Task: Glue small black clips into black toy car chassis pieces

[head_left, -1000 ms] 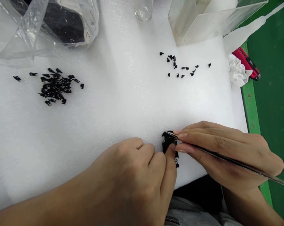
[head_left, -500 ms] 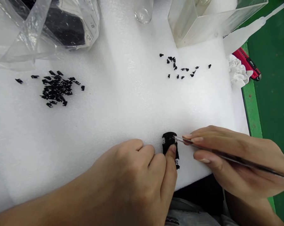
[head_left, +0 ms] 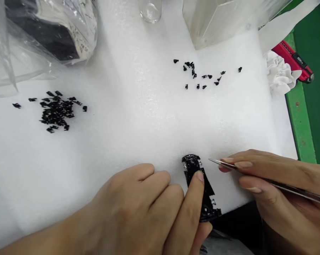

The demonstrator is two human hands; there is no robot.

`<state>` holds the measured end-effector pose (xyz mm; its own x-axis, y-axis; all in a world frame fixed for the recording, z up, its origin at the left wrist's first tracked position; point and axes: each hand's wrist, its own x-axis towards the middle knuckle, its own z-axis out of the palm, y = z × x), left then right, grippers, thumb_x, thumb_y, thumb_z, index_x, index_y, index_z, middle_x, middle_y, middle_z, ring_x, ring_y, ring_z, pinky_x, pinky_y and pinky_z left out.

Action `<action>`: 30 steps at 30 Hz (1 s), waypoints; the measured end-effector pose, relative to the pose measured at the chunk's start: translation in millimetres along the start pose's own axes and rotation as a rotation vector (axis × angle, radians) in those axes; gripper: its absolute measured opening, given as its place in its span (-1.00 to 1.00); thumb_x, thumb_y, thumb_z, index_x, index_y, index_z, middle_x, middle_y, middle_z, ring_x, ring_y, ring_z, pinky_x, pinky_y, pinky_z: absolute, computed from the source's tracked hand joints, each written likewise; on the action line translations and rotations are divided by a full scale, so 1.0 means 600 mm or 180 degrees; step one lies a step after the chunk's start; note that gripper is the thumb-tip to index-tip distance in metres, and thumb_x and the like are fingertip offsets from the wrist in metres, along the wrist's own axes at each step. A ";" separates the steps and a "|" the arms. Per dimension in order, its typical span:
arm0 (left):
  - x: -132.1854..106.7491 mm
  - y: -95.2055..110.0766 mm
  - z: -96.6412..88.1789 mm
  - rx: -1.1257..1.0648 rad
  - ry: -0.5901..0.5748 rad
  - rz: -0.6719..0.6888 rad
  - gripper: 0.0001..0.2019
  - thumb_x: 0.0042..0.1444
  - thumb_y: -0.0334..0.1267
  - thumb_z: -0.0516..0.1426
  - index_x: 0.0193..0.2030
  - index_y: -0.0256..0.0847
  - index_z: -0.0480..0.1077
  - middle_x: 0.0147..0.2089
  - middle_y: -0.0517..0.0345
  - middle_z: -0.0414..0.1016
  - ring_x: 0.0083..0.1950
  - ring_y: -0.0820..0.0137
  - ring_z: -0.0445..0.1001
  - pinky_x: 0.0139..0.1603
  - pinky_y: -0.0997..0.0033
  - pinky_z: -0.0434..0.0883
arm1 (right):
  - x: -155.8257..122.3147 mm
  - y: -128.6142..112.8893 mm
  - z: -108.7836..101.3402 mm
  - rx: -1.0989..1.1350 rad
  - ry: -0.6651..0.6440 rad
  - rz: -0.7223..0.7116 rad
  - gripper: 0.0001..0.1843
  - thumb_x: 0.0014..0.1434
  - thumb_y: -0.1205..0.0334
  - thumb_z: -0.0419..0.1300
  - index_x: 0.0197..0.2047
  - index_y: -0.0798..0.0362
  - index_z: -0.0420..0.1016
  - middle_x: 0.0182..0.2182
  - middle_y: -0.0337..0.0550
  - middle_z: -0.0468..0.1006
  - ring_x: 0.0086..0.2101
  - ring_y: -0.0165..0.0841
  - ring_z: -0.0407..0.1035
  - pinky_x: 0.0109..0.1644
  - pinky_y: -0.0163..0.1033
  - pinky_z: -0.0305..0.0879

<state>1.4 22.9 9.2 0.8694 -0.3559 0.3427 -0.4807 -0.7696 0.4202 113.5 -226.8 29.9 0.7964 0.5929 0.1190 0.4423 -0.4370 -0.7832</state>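
two grips are at work. the right hand pinches thin tweezers between thumb and forefinger, closed firmly on them. the tips look shut, and whether they carry anything is too small to tell. half a second ago the tips touched the head of the black part. now they are drawn back, just beside it on the right, with a gap between. the left hand pins the part with its forefinger on top and the thumb at its near end, the other fingers curled. more of the part's length shows than before. it lies at the near edge of the white foam, angled toward the person. farther out are a pile of black bits to the left, scattered bits to the right, a plastic bag, a clear box and a red knife on the green table.
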 end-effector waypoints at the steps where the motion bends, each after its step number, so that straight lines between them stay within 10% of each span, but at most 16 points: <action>1: 0.002 0.000 0.000 0.0010 0.0009 0.0002 -0.61 0.59 -0.26 0.07 0.30 -0.57 0.48 -0.35 0.22 0.52 -0.45 0.31 0.45 -0.56 0.10 0.33 | 0.002 0.001 0.000 0.0039 -0.0021 -0.0008 -0.85 0.42 0.30 0.49 0.03 -0.06 0.82 0.00 -0.18 0.82 -0.06 -0.19 0.77 -0.02 -0.20 0.82; 17: -0.001 0.004 -0.004 0.0039 -0.0013 -0.0043 -0.58 0.65 -0.28 -0.05 0.32 -0.57 0.48 -0.35 0.25 0.47 -0.44 0.34 0.44 -0.51 0.07 0.25 | 0.036 -0.010 -0.004 -0.0014 -0.0347 -0.0337 -0.91 0.48 0.27 0.47 -0.12 0.10 0.79 -0.12 -0.14 0.84 -0.14 -0.36 0.78 0.07 -0.52 0.72; 30: -0.009 0.021 0.001 0.0101 0.0050 -0.0339 -0.63 0.64 -0.33 -0.05 0.28 -0.47 0.52 -0.38 0.28 0.43 -0.44 0.33 0.39 -0.45 0.07 0.23 | 0.023 -0.011 0.011 0.0092 -0.0143 -0.0400 -0.95 0.50 0.38 0.42 -0.05 0.15 0.76 -0.03 -0.10 0.83 -0.03 -0.30 0.77 0.26 -0.39 0.70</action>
<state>-9.5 14.9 11.9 0.9134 -0.2631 0.3106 -0.3816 -0.8191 0.4283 119.0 -211.2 32.3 0.7160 0.6717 0.1904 0.5248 -0.3380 -0.7812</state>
